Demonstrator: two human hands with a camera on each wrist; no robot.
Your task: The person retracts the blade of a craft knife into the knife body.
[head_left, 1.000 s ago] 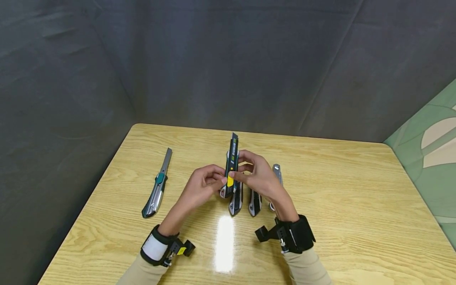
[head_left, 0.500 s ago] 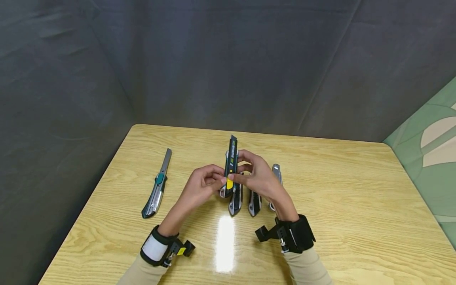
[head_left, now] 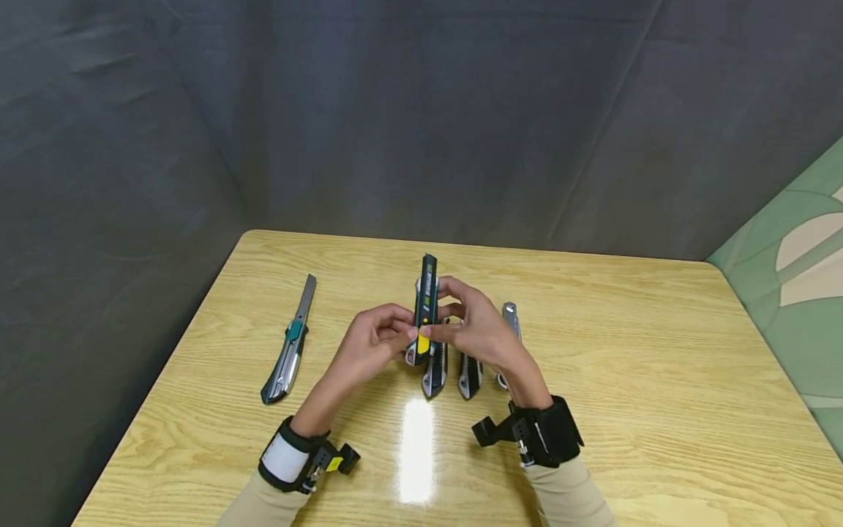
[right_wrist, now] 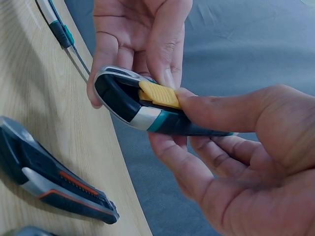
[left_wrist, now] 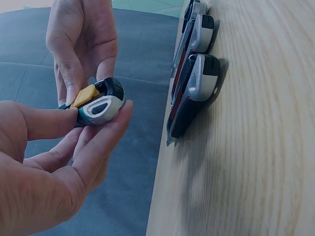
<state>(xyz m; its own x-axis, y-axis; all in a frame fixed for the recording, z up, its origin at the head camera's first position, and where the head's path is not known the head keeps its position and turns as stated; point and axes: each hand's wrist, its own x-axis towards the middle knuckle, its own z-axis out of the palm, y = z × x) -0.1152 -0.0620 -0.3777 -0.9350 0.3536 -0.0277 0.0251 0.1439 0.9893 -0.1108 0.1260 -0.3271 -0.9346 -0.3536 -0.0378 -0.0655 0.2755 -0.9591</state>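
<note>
Head view: left fingers (head_left: 400, 341) and right fingers (head_left: 444, 332) pinch a black cutter (head_left: 427, 294) (yellow slider (head_left: 424, 343), silver end (head_left: 411, 356)).

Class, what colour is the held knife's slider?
The slider is yellow, seen best in the right wrist view.

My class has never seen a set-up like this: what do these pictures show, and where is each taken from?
No machine here: these are a person's bare left hand and right hand, with a small camera strapped to each wrist. The wide view looks down from the person's head; the close views come from the left and right wrists. Together the hands hold a utility knife with a yellow slider, above the wooden table. On it, a teal-slider knife lies apart at the left, blade out; three more knives lie further right, partly hidden in the wide view.
</note>
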